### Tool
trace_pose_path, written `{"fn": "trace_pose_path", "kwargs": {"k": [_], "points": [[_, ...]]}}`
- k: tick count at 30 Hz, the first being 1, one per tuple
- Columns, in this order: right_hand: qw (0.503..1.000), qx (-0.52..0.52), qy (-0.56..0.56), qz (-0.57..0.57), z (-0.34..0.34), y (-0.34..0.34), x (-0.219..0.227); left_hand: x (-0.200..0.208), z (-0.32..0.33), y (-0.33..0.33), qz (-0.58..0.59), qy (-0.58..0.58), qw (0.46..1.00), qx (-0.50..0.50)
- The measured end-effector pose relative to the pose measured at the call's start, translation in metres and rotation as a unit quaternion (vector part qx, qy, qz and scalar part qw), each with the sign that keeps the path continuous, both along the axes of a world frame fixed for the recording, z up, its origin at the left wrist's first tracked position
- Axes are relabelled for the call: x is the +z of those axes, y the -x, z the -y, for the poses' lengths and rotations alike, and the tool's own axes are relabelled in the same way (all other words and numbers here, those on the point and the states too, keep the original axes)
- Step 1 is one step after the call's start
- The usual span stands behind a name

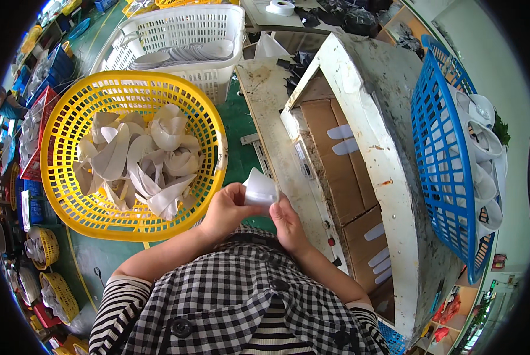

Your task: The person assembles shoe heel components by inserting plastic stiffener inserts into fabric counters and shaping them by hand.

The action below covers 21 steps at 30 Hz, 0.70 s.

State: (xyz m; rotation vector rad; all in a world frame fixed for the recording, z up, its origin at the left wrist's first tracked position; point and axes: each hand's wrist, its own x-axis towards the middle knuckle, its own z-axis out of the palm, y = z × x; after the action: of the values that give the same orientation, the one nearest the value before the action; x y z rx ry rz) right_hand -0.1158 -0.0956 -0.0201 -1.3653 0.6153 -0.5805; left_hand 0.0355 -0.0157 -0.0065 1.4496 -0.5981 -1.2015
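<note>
- On my remote view, the fingers of the left hand (226, 206) are closed on the left side of a white curled shoe-upper piece (259, 188); fingers partly hidden behind it.
- The fingers of the right hand (287, 223) grip its right edge, thumb pressed near the lower corner. The piece sits between both hands, raised in front of the checked apron (229, 284).
- My first worry is a crease or twist: the material looks thin and bendy, so uneven pressure from the two thumbs could kink it.
- A slip is possible too, as the surface looks smooth; a dropped piece could land on the apron or the green floor (81, 254).
- Just beside the left hand, the yellow basket (129, 235) holds a loose heap of similar pieces (141, 160). Its rim could catch the wrist on a leftward swing, and tangled pieces could come up together.
- To the right, the white metal cabinet (362, 86) stands close to the forearm; its frame blocks a straight path toward the insole-shaped pieces (342, 139) on its cardboard.
- Beyond the cabinet hangs or stands a blue basket (445, 160) of white uppers (484, 145); I cannot tell its support.
- Farther ahead, a white basket (220, 74) holds stacked pale pieces (209, 50).
</note>
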Motion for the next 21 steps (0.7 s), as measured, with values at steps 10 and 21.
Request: {"fn": "trace_pose_path", "kwargs": {"k": [10,21], "points": [[0.738,-0.206,0.544,-0.343,0.248,0.011,-0.071,0.013,0.006,-0.025,-0.263,-0.036,0.937,-0.225],[0.867,-0.277,0.349,-0.220,0.284,0.018,-0.081,-0.018,0.053,-0.027,-0.057,0.001,0.984,-0.166]]}}
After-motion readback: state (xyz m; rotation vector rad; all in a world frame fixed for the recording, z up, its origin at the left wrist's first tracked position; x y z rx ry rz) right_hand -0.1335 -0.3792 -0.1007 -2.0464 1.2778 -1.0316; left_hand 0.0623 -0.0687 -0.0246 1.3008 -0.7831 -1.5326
